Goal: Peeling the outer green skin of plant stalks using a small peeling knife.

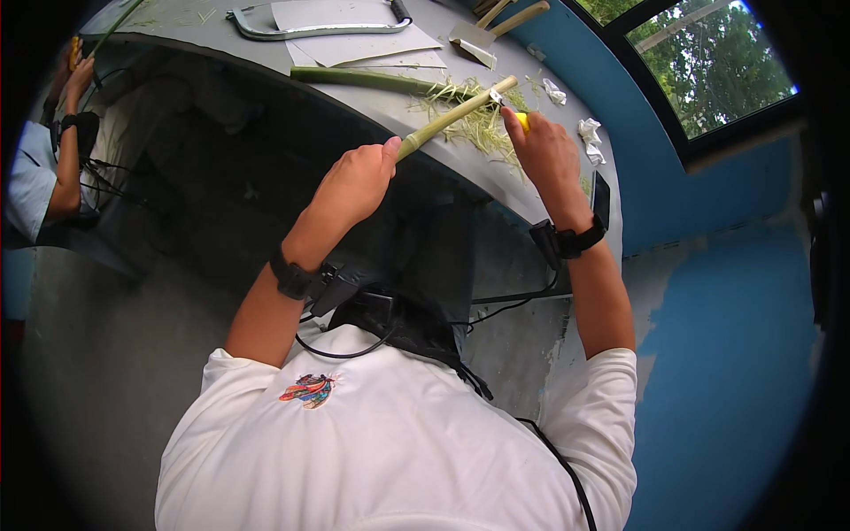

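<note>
A pale, partly scraped bamboo stalk slants up and to the right across the table's front edge. Its lower end is gripped in my left hand, fingers closed around it. My right hand is closed on a yellow-handled peeler, whose metal head lies at the stalk's upper end. Most of that tool is hidden by my fingers, so its exact kind is hard to make out. Below and behind the stalk, thin green shavings are heaped on the table. A thicker green bamboo stalk lies just beyond.
On the grey table lie a hacksaw, white paper sheets, a wide blade with a wooden handle and crumpled tissues. A blue wall with a window bounds the right. Another person sits at left.
</note>
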Demonstrator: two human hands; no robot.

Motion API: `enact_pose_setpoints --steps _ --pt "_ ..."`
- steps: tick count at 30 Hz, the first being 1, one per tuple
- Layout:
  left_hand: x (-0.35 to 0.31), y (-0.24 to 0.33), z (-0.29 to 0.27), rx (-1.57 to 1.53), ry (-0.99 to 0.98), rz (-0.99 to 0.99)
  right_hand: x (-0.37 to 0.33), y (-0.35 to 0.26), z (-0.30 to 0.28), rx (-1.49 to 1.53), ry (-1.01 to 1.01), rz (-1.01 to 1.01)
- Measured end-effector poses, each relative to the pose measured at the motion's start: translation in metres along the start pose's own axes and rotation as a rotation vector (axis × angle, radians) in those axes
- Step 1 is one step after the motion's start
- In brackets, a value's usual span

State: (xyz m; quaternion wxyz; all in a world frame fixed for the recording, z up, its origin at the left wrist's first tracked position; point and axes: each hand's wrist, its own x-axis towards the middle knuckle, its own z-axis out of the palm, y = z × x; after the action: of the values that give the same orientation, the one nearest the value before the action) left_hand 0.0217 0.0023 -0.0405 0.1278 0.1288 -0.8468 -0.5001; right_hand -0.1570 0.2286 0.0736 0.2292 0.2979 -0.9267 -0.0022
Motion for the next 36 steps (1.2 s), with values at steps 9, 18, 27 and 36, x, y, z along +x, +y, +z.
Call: enact_pose_setpoints --steps 9,18,27,36 --pt "0.018 -0.022 0.001 -0.213 -0.129 -0.096 -0.034 -0.056 -0.023 0.299 -0.15 -0.153" --pt "0.009 -0.003 -0.017 -0.492 -0.323 -0.355 -0.036 -0.056 0.005 0.194 -0.103 -0.273" --pt "0.009 -0.007 -0.015 -0.522 -0.327 -0.358 -0.037 -0.058 0.017 0.124 0.001 -0.222" --pt "0.012 -0.009 -0.017 -0.488 -0.366 -0.37 -0.011 -0.016 -0.02 0.178 0.052 -0.021"
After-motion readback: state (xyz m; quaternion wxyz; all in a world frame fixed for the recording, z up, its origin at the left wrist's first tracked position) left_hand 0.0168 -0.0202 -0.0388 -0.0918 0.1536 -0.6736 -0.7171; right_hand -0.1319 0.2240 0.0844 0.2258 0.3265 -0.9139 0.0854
